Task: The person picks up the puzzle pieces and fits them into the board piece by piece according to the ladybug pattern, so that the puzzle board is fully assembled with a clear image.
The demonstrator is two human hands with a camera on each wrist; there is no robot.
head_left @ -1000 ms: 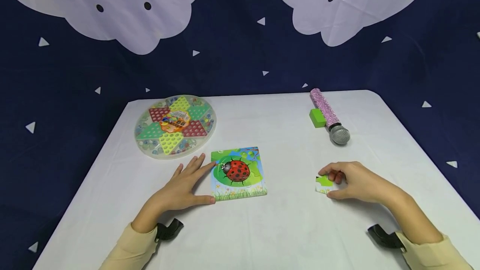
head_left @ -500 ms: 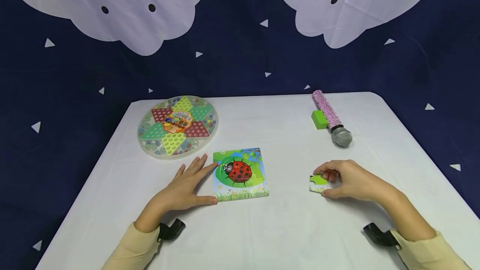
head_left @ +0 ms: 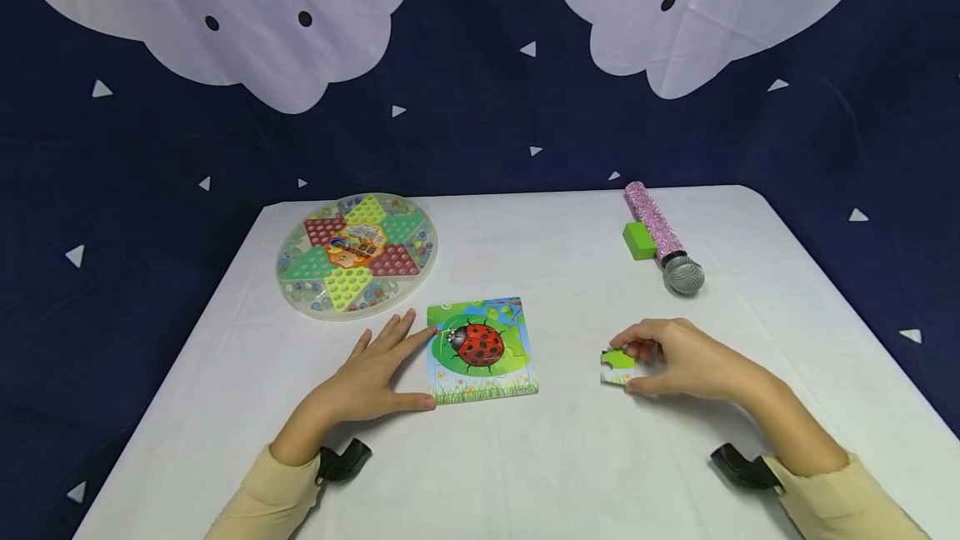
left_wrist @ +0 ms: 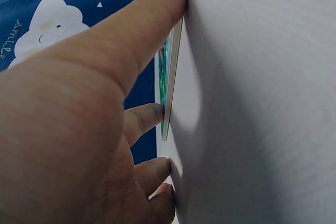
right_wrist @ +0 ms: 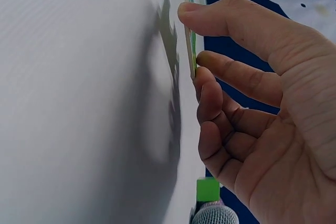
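A square ladybug jigsaw puzzle (head_left: 480, 386) lies flat near the middle of the white table. My left hand (head_left: 363, 377) is spread at its left side, with the thumb and index finger touching the edge. In the left wrist view the thumb (left_wrist: 142, 24) reaches along the puzzle's side, and the other fingertips rest low on the cloth. To the right, my right hand (head_left: 686, 361) pinches a small green and white puzzle piece (head_left: 617, 367) between thumb and fingers. The right wrist view shows this piece (right_wrist: 190, 45) edge-on, held a little above the table with its shadow below.
A round Chinese checkers board (head_left: 356, 257) with marbles lies at the back left. At the back right a pink glitter microphone (head_left: 663, 236) lies beside a green block (head_left: 639, 241). A dark blue cloth with clouds (head_left: 480, 65) hangs behind the table (head_left: 525, 473).
My right hand has moved left with the puzzle piece, closer to the puzzle. The left hand stays at the puzzle's edge. The head view has shifted slightly.
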